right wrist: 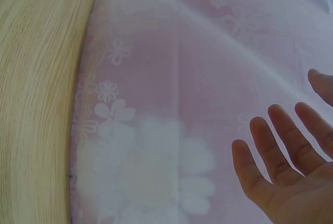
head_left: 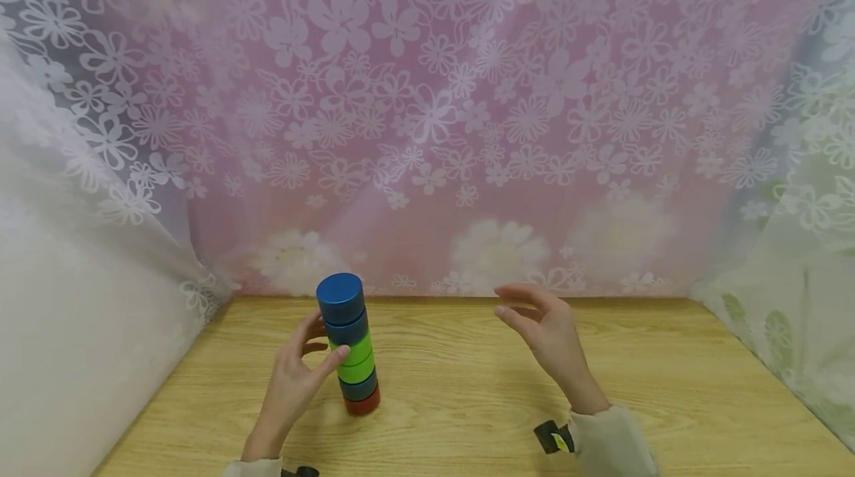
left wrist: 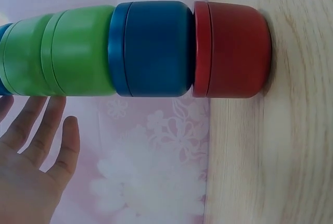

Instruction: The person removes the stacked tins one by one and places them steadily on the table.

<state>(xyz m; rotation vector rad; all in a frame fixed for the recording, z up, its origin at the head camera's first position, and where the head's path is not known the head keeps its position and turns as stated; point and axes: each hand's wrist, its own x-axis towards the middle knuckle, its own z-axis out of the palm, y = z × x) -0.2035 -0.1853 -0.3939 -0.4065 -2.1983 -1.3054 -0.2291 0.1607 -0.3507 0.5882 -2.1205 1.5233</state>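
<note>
A tall stack of round lidded tins [head_left: 358, 366] stands on the wooden table, leaning slightly in the head view. From the bottom come a red tin [left wrist: 239, 49], a blue tin [left wrist: 156, 49], two green tins [left wrist: 83, 52], then blue ones on top. My left hand [head_left: 294, 373] holds the stack at mid-height, the thumb across the front of the green tins and the fingers at the far side. In the left wrist view the little finger stands away from the tins. To the right, my right hand [head_left: 551, 336] is raised with loosely bent fingers, holding nothing.
The wooden table [head_left: 454, 403] runs back to a pink flowered curtain [head_left: 427, 128]. Pale curtains hang at the left [head_left: 67, 299] and right. A black wrist strap piece [head_left: 548, 436] shows by the right sleeve.
</note>
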